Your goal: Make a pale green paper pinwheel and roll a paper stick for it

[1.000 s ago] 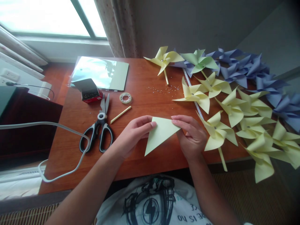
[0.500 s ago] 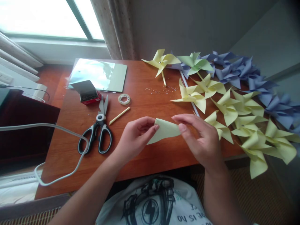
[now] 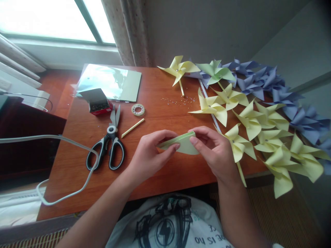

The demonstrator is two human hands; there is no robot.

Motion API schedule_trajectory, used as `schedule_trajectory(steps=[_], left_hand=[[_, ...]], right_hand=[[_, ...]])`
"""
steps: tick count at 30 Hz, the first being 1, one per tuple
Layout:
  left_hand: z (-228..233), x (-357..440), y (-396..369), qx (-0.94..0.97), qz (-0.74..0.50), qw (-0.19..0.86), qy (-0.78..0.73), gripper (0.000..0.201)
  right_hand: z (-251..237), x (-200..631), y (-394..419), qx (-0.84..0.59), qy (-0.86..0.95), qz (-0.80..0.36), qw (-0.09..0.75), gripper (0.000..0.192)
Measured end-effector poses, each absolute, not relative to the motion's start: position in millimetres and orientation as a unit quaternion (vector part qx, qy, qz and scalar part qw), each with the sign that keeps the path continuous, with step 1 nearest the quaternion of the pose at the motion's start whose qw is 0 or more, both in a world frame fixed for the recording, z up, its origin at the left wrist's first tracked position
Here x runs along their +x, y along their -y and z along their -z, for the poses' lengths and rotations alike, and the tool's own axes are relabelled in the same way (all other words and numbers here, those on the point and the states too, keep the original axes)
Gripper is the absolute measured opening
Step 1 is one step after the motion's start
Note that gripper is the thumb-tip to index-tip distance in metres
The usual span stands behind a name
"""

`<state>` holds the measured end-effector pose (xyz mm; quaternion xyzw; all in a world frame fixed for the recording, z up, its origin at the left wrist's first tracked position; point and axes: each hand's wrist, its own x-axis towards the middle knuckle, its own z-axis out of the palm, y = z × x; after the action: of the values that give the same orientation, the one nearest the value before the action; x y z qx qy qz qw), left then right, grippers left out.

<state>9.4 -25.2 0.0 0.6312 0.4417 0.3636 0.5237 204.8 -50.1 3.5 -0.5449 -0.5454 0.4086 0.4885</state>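
Wooden table [image 3: 77,165] under a bright window [image 3: 46,20], curtain [image 3: 126,31] seemingly speckled.

At the centre of the frame, the left hand [image 3: 148,155] and right hand [image 3: 214,150] pinch a folded pale yellow paper [image 3: 181,144] between them, just above the wooden table [image 3: 160,175]. Left of the hands lie black-handled scissors [image 3: 110,144], a yellow straw piece [image 3: 132,127] and a tape roll [image 3: 138,109]. Yellow pinwheels [image 3: 258,134] and blue pinwheels [image 3: 271,86] crowd the right side.
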Motion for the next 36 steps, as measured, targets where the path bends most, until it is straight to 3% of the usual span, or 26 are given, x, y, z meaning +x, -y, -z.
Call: schedule_trajectory(steps=[3,6,36], left_hand=[[-0.3,8.7,24.7,0.544,-0.388,0.592,-0.450,0.021],[-1.7,9.3,23.9,0.486,-0.408,0.622,-0.458,0.020],[-2.6,8.5,24.9,0.463,-0.397,0.643,-0.463,0.022]], right_hand=[[6.0,206.5,51.8,-0.547,0.456,-0.439,0.548,0.014],[10.4,206.1,53.4,-0.552,0.418,-0.462,0.554,0.019],[12.9,198.5,54.9,-0.564,0.412,-0.427,0.574,0.017]])
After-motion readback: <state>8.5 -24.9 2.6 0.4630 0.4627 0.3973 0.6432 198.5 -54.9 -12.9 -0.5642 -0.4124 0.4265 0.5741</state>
